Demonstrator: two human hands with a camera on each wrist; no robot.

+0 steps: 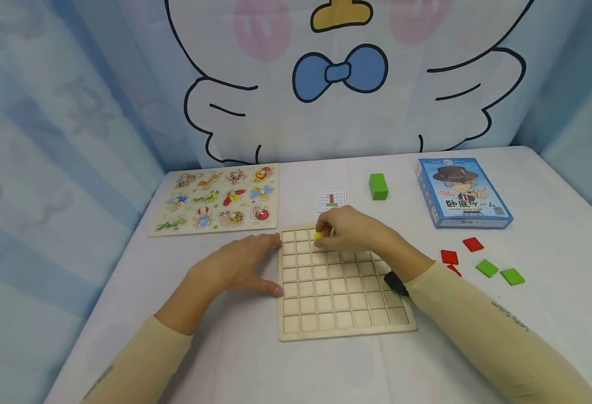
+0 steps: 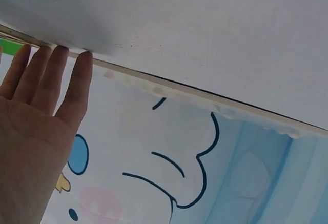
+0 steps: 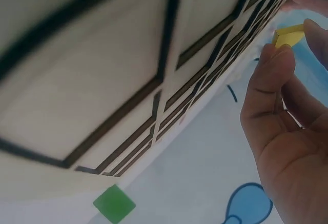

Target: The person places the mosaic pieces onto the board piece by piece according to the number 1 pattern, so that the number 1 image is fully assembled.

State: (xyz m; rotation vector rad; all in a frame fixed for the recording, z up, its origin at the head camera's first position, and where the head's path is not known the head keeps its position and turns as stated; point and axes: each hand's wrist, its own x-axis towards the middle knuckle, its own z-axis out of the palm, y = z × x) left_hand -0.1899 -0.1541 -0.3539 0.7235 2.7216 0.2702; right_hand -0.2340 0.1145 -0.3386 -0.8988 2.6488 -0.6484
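A light wooden board [image 1: 326,303] marked into a grid of square cells lies on the white table. My right hand [image 1: 354,228] pinches a small yellow tile [image 3: 290,35] between thumb and fingers, low over the far left cells of the board. In the right wrist view the tile is tilted, one edge towards the board. At the board's left edge rests my left hand [image 1: 235,264], thumb spread from the fingers, with the tips right at the rim. The left wrist view shows those fingers [image 2: 78,88] extended and holding nothing.
A picture puzzle board [image 1: 215,199] with insects lies at the back left. Behind the grid are a small pattern card [image 1: 331,200] and a green block [image 1: 379,186]. To the right stand a blue game box [image 1: 463,193], red tiles [image 1: 449,257] and green tiles [image 1: 487,268].
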